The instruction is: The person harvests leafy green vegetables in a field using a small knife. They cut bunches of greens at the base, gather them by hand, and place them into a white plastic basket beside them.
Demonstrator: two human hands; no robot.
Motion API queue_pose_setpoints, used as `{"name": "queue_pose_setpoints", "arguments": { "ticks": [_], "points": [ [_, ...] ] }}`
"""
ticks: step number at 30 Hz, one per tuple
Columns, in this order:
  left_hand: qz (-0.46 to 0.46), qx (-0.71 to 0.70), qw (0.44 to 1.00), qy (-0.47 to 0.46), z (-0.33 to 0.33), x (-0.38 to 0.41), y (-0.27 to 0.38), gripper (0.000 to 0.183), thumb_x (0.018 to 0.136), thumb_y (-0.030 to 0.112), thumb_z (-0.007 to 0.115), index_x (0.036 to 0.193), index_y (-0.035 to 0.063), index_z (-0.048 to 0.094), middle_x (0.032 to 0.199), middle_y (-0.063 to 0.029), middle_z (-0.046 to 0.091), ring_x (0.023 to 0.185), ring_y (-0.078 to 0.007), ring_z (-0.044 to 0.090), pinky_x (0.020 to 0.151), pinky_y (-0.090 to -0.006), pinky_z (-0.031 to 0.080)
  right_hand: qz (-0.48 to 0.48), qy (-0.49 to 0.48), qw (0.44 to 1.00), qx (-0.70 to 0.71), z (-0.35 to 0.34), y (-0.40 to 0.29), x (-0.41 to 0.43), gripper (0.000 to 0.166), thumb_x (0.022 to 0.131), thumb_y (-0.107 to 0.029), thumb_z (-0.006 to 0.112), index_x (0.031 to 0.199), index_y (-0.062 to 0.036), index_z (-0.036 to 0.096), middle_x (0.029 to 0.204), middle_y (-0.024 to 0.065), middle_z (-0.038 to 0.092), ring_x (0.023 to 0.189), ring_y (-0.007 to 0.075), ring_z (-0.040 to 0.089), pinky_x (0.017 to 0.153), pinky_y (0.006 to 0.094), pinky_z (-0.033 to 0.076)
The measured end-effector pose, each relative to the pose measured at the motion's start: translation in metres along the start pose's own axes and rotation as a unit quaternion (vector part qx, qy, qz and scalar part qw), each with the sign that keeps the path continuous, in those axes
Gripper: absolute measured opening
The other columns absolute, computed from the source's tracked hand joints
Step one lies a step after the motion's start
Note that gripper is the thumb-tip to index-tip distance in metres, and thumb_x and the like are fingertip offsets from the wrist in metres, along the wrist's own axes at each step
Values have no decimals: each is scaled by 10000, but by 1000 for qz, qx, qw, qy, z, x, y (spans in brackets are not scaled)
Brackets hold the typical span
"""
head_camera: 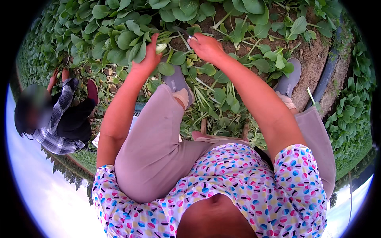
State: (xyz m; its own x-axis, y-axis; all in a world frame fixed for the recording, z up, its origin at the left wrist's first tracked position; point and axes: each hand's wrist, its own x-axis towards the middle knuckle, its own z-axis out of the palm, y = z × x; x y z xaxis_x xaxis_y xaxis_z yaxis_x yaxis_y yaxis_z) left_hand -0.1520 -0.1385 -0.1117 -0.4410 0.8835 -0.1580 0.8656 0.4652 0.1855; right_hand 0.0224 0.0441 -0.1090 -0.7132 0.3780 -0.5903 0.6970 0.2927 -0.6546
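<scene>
Leafy greens [128,38] with broad leaves and pale stems are gathered in my left hand [148,58]. A whitish stem base [161,48] pokes out beside its fingers, towards the right. My right hand [206,47] is closed around a small knife [181,30], its dark blade pointing left towards the stems; the handle is mostly hidden in the fist. The blade lies a short way from the bunch, and I cannot tell whether it touches any stem. Rooted greens [187,9] stand just beyond both hands, and loose leaves [218,95] litter the soil below them.
At the left a co-worker in a plaid shirt [64,101] crouches, hands in the plants. My grey shoes [175,78] stand among the leaves. A dark hose [330,68] runs along the bed at right. Part of a blue crate [139,106] shows behind my left arm.
</scene>
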Motion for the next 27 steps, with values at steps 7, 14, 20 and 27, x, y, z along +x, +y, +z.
{"name": "queue_pose_setpoints", "arguments": {
  "ticks": [7, 14, 20, 27],
  "points": [
    [-41, 3, 999, -2, 7, 6, 3, 658, 795, 281, 750, 1401, 168, 518, 1355, -131, 566, 1216, -347, 565, 1023, -433, 458, 55, -14, 996, -75, 21, -6, 36, 464, 968, -414, 411, 1215, -72, 604, 1177, 181, 674, 1096, 373, 635, 939, 483, 487],
    [-36, -3, 999, -6, 8, 1, -8, 642, 802, 274, 742, 1400, 188, 525, 1319, -133, 586, 1199, -343, 571, 1030, -427, 447, 56, -51, 993, -93, 19, -15, 37, 466, 975, -411, 420, 1228, -80, 630, 1225, 157, 664, 1132, 353, 628, 954, 465, 489],
    [-12, -54, 998, 25, 11, -10, -6, 681, 790, 213, 756, 1417, 190, 490, 1290, -147, 599, 1190, -359, 568, 1033, -435, 439, 45, -105, 983, -144, -7, -19, 20, 461, 974, -403, 434, 1230, -68, 621, 1231, 162, 657, 1146, 353, 619, 970, 464, 480],
    [52, -58, 994, 74, 21, -22, -9, 835, 766, 142, 775, 1497, 153, 374, 1347, -177, 549, 1224, -392, 532, 1060, -436, 415, 42, -53, 994, -88, 21, -16, 13, 441, 975, -368, 426, 1227, -51, 601, 1179, 187, 673, 1110, 365, 632, 967, 466, 476]
  ]
}}
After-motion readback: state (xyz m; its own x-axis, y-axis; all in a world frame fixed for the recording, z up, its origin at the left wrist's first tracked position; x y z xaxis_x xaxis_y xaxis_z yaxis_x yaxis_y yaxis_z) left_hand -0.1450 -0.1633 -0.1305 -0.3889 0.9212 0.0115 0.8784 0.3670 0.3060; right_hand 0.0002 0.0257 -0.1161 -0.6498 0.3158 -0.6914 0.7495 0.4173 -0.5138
